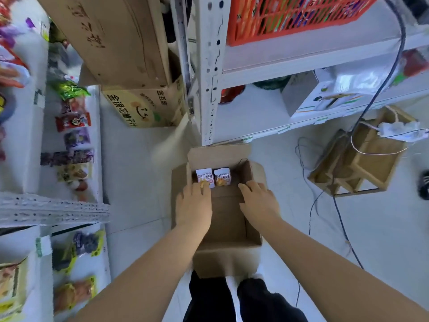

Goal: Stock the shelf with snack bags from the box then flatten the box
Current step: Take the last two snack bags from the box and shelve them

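We are looking down between the stocked shelf point(58, 209) on our left, which is carrying rows of bagged snacks, and a white rack point(210, 66) ahead, which is holding an orange basket point(290, 17). The open cardboard box point(228, 259) is sitting on the floor at our feet with its flaps spread. We are reaching both arms into it. Our left hand point(193, 205) is touching the lower edge of the left snack bag point(205, 176); we cannot tell whether its fingers are gripping it. Our right hand point(258, 202) is hovering by the box's right wall, fingers relaxed and holding nothing. The right snack bag point(222, 177) is standing just beside the left one, against the far wall.
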